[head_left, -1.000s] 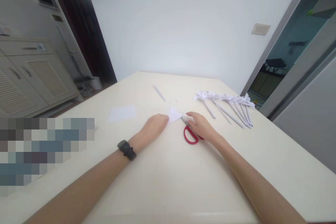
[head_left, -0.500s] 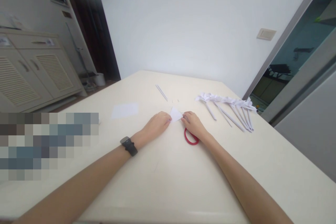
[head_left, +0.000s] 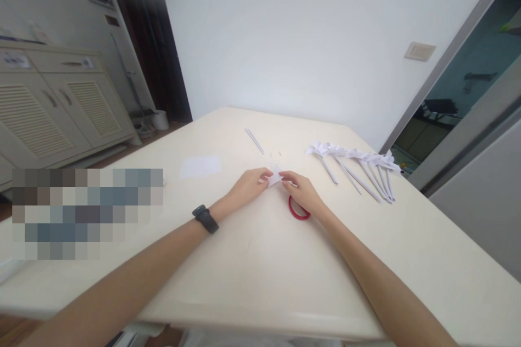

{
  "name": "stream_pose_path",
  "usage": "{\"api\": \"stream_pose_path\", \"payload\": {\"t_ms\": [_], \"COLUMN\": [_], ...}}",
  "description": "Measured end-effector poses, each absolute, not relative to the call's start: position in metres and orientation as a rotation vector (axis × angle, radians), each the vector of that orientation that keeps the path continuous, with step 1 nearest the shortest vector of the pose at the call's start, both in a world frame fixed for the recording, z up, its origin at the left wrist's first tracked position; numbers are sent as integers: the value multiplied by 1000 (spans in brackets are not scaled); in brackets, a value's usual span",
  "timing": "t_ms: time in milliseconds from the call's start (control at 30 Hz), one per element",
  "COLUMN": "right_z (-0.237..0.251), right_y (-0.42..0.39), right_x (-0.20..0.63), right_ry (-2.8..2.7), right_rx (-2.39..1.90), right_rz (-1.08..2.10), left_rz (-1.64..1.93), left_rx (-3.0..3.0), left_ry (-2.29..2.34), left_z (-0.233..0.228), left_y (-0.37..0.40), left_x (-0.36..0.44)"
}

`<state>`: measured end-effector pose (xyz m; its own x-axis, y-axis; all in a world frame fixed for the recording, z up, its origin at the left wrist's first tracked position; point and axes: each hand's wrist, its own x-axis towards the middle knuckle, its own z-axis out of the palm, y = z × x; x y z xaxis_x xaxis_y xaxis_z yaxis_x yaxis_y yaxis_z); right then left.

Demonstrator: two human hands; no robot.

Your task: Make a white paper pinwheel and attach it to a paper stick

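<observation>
A small piece of white paper (head_left: 275, 177) is held between my hands over the middle of the table. My left hand (head_left: 253, 182), with a dark watch on its wrist, pinches the paper's left side between thumb and fingers. On the right side, the thumb and fingers of my right hand (head_left: 300, 188) close on the other edge. Just below my right hand lies a red ring-shaped handle (head_left: 299, 209), partly covered by the hand; what it belongs to is hidden.
A flat white paper sheet (head_left: 201, 166) lies to the left. Two thin white paper sticks (head_left: 254, 141) lie farther back, near tiny scraps. Several paper flowers on rolled stems (head_left: 354, 157) lie in a row at the right. A blurred-out patch covers the table's left side.
Both hands have shifted their grip on the paper, which now looks narrower and folded or tilted. The view has shifted slightly, showing more below the table's front edge.
</observation>
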<state>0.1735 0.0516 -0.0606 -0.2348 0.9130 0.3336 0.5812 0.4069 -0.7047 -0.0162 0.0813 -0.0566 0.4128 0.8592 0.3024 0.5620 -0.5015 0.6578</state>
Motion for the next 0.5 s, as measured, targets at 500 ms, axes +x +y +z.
{"api": "stream_pose_path", "payload": {"t_ms": [500], "right_z": [-11], "right_y": [-7], "right_x": [188], "right_ry": [-2000], "right_rx": [-985], "right_rz": [898], "left_rz": [903], "left_rx": [1499], "left_ry": [965], "left_z": [-13], "left_y": [36], "left_x": [-25]}}
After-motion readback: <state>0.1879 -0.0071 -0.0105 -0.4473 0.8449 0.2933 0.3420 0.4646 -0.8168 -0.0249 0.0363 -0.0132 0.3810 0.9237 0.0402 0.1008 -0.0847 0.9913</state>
